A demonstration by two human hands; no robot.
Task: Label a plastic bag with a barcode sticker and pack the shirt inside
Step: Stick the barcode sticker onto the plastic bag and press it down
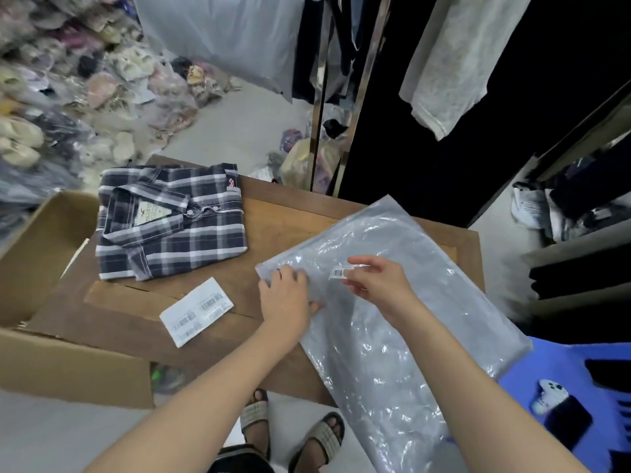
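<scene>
Right hand point(377, 281) fingers pinch the sticker point(341, 271) just above the bag point(392, 336), centre-right; left hand point(286, 298) fingers spread flat, pinning the bag beside it.

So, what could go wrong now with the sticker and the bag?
1. The barcode sticker, pinched in the right hand, may land crooked or wrinkled, because the plastic bag is crinkled.
2. Only the left hand pins the bag, which overhangs the table, so it may slide.
</scene>
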